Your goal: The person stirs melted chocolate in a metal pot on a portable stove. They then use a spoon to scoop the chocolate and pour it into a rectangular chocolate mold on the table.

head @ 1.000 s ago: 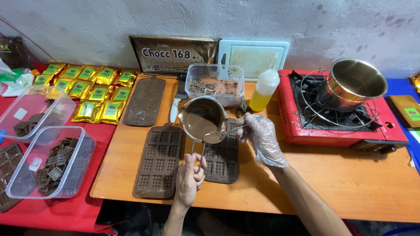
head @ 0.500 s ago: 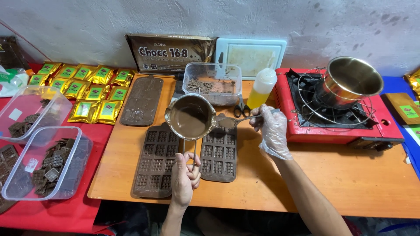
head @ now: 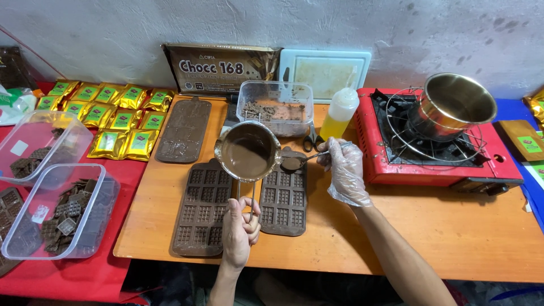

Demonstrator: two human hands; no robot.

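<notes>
Fingers point(head: 245, 212) of left hand point(head: 239, 232) wrap the saucepan point(head: 247, 152) handle.

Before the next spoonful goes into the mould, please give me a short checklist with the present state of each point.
1. Left hand grips the pot handle: ok.
2. Pot holds melted chocolate: ok.
3. Spoon in the gloved right hand is loaded: ok.
4. Spoon is over the right mould: ok.
5. Mould cavities still unfilled: cannot tell.
6. Burner under the steel pot on the red stove is off: cannot tell.
</notes>
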